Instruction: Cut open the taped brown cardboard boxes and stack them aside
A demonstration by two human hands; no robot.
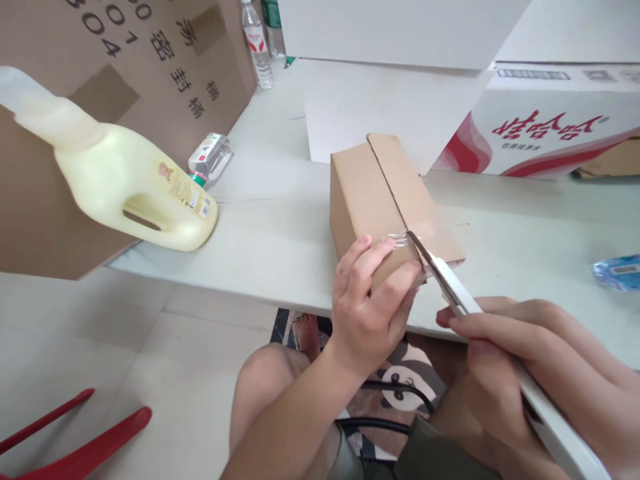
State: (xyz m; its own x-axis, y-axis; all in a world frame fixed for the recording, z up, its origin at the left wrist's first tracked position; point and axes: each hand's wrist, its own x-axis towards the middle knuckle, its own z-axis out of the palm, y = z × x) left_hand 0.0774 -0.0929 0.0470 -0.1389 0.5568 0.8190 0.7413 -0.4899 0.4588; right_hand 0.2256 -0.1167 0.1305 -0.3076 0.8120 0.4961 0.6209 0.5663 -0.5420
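A small brown cardboard box (370,193) stands near the table's front edge, with clear tape (400,239) across its top seam. My left hand (373,300) holds the box's near end, fingers bent over the top and edge. My right hand (530,347) is closed around a white utility knife (457,290). The knife's dark blade rests at the seam beside the tape, just right of my left fingertips.
At left, a pale yellow jug (120,173) and a small clear bottle (213,157) lie before a large carton (150,60). White boxes (385,100) stand behind. A water bottle (257,47) is at the back, a blue packet (620,272) at right.
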